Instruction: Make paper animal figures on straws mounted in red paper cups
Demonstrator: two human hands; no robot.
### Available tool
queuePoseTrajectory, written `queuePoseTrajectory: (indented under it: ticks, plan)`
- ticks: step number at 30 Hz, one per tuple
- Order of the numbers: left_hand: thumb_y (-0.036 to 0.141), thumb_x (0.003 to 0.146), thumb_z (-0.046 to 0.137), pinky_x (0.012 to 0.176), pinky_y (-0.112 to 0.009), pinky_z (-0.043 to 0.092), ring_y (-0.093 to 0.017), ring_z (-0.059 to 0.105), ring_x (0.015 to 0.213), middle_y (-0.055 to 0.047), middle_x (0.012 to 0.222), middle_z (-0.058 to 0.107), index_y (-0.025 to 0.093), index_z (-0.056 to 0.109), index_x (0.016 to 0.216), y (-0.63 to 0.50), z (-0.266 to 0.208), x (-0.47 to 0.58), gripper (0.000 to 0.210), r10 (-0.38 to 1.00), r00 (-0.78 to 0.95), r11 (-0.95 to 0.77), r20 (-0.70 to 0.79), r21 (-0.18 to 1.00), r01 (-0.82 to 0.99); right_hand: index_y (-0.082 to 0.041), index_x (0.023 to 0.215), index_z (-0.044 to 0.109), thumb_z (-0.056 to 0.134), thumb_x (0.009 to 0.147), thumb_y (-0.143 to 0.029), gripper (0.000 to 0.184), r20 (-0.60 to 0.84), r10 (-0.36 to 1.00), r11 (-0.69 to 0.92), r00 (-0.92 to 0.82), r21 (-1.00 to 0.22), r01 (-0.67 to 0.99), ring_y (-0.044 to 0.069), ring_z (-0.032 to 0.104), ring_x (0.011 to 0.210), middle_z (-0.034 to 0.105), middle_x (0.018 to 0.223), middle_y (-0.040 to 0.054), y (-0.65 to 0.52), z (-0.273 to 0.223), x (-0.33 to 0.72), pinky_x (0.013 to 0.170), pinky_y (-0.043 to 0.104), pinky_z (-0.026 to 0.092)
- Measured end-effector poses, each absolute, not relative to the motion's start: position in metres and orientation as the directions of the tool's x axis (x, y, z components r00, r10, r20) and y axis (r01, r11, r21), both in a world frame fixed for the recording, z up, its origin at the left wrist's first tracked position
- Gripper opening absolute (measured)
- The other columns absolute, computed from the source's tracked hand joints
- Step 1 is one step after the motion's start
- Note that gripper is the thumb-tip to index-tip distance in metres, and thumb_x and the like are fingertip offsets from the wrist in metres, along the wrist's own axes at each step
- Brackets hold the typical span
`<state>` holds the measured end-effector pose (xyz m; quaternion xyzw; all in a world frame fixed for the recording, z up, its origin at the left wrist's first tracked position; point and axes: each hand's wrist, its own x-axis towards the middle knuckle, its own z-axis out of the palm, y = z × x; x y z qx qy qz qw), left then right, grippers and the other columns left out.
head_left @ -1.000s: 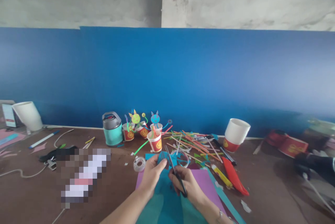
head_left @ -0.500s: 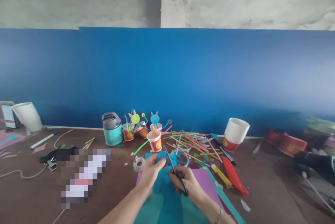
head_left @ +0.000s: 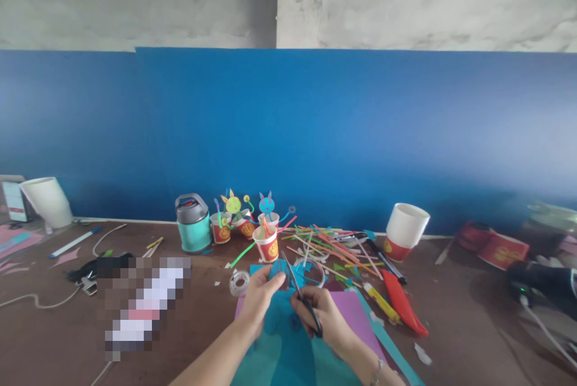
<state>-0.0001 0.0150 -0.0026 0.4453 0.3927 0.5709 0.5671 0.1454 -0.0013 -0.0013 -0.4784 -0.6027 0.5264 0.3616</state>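
Note:
Pinched in my left hand [head_left: 264, 296] is a small piece of blue paper [head_left: 279, 268] with dark drawn lines. My right hand [head_left: 322, 314] grips a pair of scissors [head_left: 310, 312] by the dark handles, the blades pointing up and away beside the blue paper. Whether the blades touch the paper I cannot tell. Beneath both hands lie sheets of blue-green paper [head_left: 288, 362] over a purple sheet [head_left: 354, 308]. A roll of clear tape [head_left: 238, 283] sits just left of my left hand.
Paper cups with animal-faced straw figures [head_left: 267, 245] stand behind my hands, beside a teal flask [head_left: 195, 232]. Loose drinking straws [head_left: 333, 245] lie scattered to their right. Farther right are stacked white cups [head_left: 408, 231], a red pouch-like item [head_left: 403, 305] and a yellow tube [head_left: 381, 303].
Almost nothing differs. My right hand and the scissors have shifted very slightly, while my left hand keeps the blue paper in the same place.

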Motion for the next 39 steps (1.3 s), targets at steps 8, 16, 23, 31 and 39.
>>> queuePoseTrajectory:
  ticks: [8, 16, 23, 31, 39]
  plan:
    - [0.035, 0.067, 0.069, 0.065, -0.027, 0.041, -0.015, 0.054, 0.059, 0.002, 0.055, 0.060, 0.017, 0.064, 0.078, 0.011, 0.005, 0.000, 0.022, 0.997, -0.026, -0.072, 0.068, 0.971, -0.228, -0.016, 0.066, 0.057, 0.069, 0.066, -0.055, 0.040, -0.041, 0.978, -0.023, -0.205, -0.996, 0.091, 0.006, 0.037, 0.032, 0.049, 0.036, -0.0054, 0.001, -0.001, 0.150, 0.036, 0.019, 0.026]
    - [0.024, 0.065, 0.070, 0.051, -0.024, 0.033, -0.014, 0.051, 0.050, 0.005, 0.050, 0.055, 0.018, 0.063, 0.078, 0.009, -0.010, 0.004, 0.017, 0.972, 0.235, -0.022, 0.032, 0.999, -0.045, -0.017, 0.067, 0.055, 0.070, 0.067, -0.054, 0.040, 0.019, 0.994, 0.018, -0.111, -1.000, -0.013, 0.008, 0.041, 0.034, 0.047, 0.036, -0.0068, 0.004, -0.007, 0.153, 0.038, 0.020, 0.026]
    - [0.028, 0.065, 0.071, 0.054, -0.024, 0.030, -0.012, 0.044, 0.054, 0.005, 0.054, 0.049, 0.018, 0.057, 0.063, 0.011, -0.009, 0.007, 0.017, 0.977, 0.212, -0.002, 0.012, 0.999, -0.047, -0.020, 0.059, 0.046, 0.067, 0.071, -0.055, 0.043, 0.060, 0.998, 0.064, 0.033, -0.988, -0.141, 0.007, 0.039, 0.037, 0.048, 0.041, -0.0057, 0.006, -0.014, 0.155, 0.039, 0.020, 0.027]
    - [0.041, 0.070, 0.068, 0.060, -0.024, 0.033, -0.015, 0.046, 0.061, 0.003, 0.059, 0.054, 0.018, 0.059, 0.060, 0.010, -0.010, 0.007, 0.027, 0.992, 0.101, -0.074, 0.081, 0.995, -0.067, -0.020, 0.054, 0.045, 0.067, 0.070, -0.057, 0.046, 0.096, 0.995, 0.094, -0.038, -0.994, -0.061, 0.007, 0.035, 0.036, 0.047, 0.037, -0.0050, 0.005, -0.013, 0.153, 0.040, 0.022, 0.025]
    - [0.042, 0.074, 0.064, 0.073, -0.027, 0.041, -0.020, 0.057, 0.078, -0.001, 0.073, 0.066, 0.018, 0.065, 0.076, 0.006, 0.001, 0.005, 0.024, 0.996, -0.048, -0.086, 0.078, 0.979, -0.187, -0.017, 0.078, 0.056, 0.065, 0.072, -0.055, 0.039, -0.003, 0.966, -0.006, -0.259, -1.000, -0.010, 0.009, 0.046, 0.040, 0.056, 0.045, -0.0038, 0.000, -0.005, 0.149, 0.040, 0.020, 0.027]
